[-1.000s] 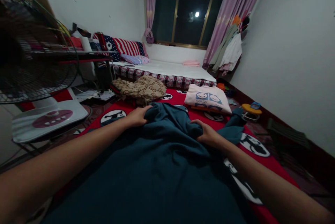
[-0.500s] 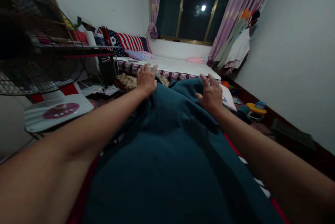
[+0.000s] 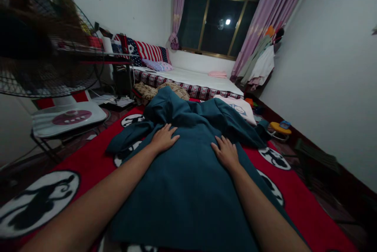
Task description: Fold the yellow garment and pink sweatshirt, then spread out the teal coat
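Observation:
A dark teal garment [image 3: 188, 189] lies spread over a red rug [image 3: 88, 161] with black-and-white round motifs. My left hand [image 3: 164, 139] rests flat on the cloth with its fingers stretched out. My right hand [image 3: 226, 153] lies flat on it too, a little to the right, fingers apart. Beyond the hands the garment bunches into a raised fold [image 3: 176, 106], and a sleeve [image 3: 126, 138] trails off to the left. Neither hand grips anything.
A standing fan [image 3: 38, 48] with a white base [image 3: 69, 116] is at the left. Behind the garment lie a beige patterned cloth [image 3: 165, 89], a folded pink top [image 3: 240, 108] and a low mattress [image 3: 191, 79]. A small yellow stool [image 3: 281, 128] stands at the right wall.
The hands went from gripping the bunched cloth, to lifting and flinging it forward, to lying flat on it now. The garment has come down spread out over the rug.

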